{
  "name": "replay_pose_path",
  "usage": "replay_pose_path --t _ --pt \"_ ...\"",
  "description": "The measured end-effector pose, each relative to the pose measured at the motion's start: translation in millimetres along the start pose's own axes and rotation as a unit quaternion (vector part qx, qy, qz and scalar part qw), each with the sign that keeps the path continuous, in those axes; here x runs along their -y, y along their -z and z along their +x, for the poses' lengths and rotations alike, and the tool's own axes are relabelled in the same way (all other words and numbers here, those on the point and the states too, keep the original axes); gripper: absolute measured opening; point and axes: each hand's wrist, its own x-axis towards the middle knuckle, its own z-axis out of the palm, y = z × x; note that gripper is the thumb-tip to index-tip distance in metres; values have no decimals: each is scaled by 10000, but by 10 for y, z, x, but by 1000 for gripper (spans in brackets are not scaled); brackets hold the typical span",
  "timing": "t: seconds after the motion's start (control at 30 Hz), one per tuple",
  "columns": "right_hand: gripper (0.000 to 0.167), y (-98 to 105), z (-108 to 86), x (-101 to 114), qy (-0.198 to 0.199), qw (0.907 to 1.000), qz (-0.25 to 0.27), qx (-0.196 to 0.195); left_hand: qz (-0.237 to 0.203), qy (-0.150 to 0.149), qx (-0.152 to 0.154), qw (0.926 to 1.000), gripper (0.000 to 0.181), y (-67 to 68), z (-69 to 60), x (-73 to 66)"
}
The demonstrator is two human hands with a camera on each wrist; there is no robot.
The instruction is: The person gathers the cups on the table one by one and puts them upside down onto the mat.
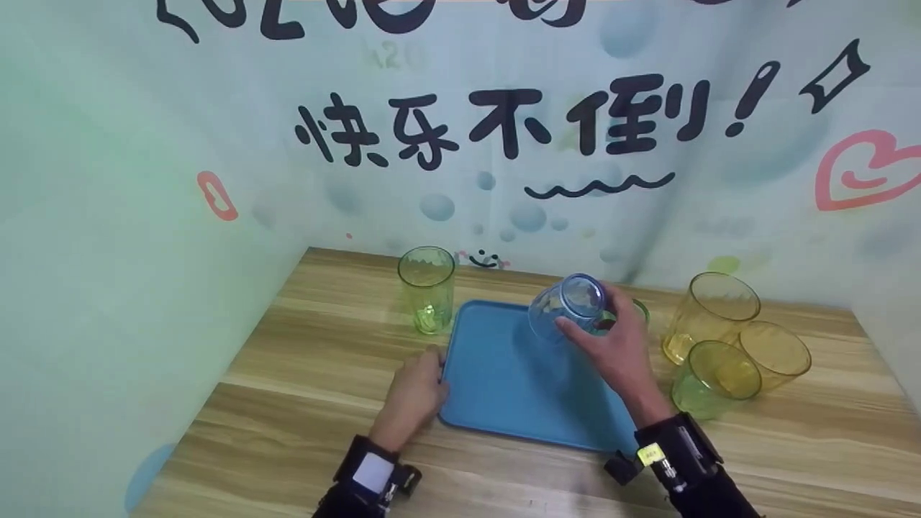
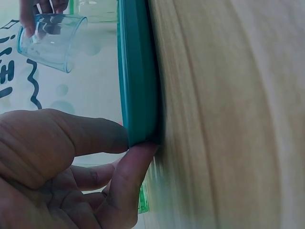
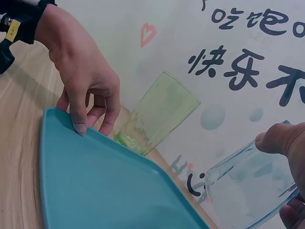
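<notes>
My right hand (image 1: 622,345) grips a clear blue plastic cup (image 1: 550,309) near its base, above the far part of a blue tray (image 1: 518,381). The cup is tilted, its wide mouth turned down toward the tray. At the tray's left edge, my left hand (image 1: 414,392) pinches the rim between thumb and fingers; the left wrist view shows the thumb (image 2: 95,136) on the inner side of the tray wall (image 2: 138,71). Beyond that hand a green cup (image 1: 428,295) stands upright beside the tray's far left corner. Behind my right hand, another green cup (image 1: 642,309) is mostly hidden.
Right of the tray, two amber cups (image 1: 709,309) and a green cup (image 1: 701,403) stand close together on the wooden table (image 1: 309,360). A printed cloth backdrop (image 1: 446,194) rises along the table's far edge.
</notes>
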Motion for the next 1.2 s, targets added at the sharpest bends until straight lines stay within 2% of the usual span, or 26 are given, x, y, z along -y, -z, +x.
replay_pose_path --t 0.2,0.5,0.73,0.97,1.2 --pt "77 -57 14 -13 -88 9999 -35 142 -28 12 10 10000 25 0 1 2" --pt "75 -118 6 -31 -107 9994 -222 233 58 -139 -74 9999 23 -12 20 19" --pt "75 -193 -5 -32 -165 9988 -384 267 30 92 41 9999 26 -11 22 -6" --pt "77 -235 -7 -47 -119 9976 -608 299 75 -46 -44 10000 26 -2 6 -10" --pt "76 -266 -9 -64 -93 9972 -663 338 69 47 -16 10000 25 -14 15 -5"
